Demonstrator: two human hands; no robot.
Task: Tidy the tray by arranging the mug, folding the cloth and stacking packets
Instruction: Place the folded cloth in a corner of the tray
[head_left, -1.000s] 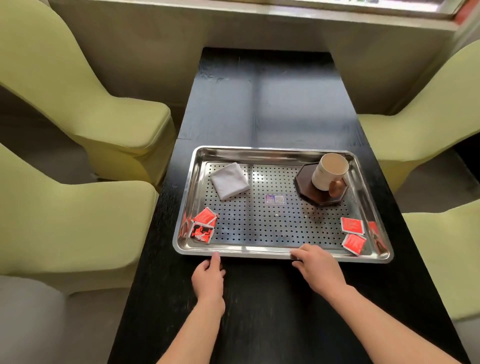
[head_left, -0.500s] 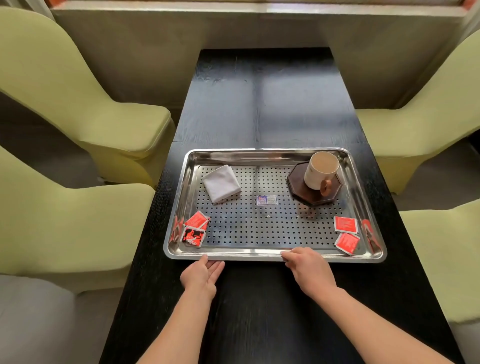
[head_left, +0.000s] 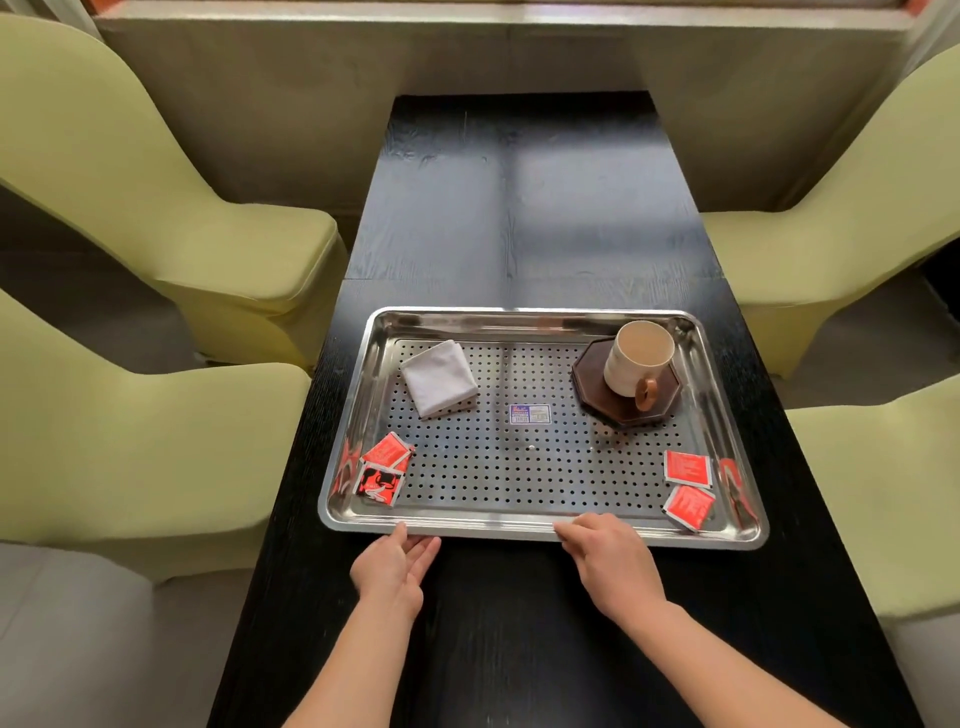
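Observation:
A steel perforated tray (head_left: 519, 315) lies on the black table (head_left: 519, 208). At its far right a cream mug (head_left: 637, 358) stands on a dark octagonal coaster (head_left: 589, 375), handle towards me. A folded white cloth (head_left: 439, 384) lies far left. Two red packets (head_left: 385, 455) overlap in the near left corner, and two more red packets (head_left: 687, 468) lie apart in the near right corner. My left hand (head_left: 395, 566) is open, palm turned inward, fingertips touching the tray's front rim. My right hand (head_left: 610, 561) has its fingers curled on the front rim.
Yellow-green chairs stand on both sides: left chairs (head_left: 156, 415) and right chairs (head_left: 857, 234). A small label (head_left: 530, 414) is stuck at the tray's centre. A grey wall ledge (head_left: 493, 31) closes the table's far end.
My left hand has turned from flat on the table to palm-inward at the rim. The right hand stays on the rim. The view has shifted slightly.

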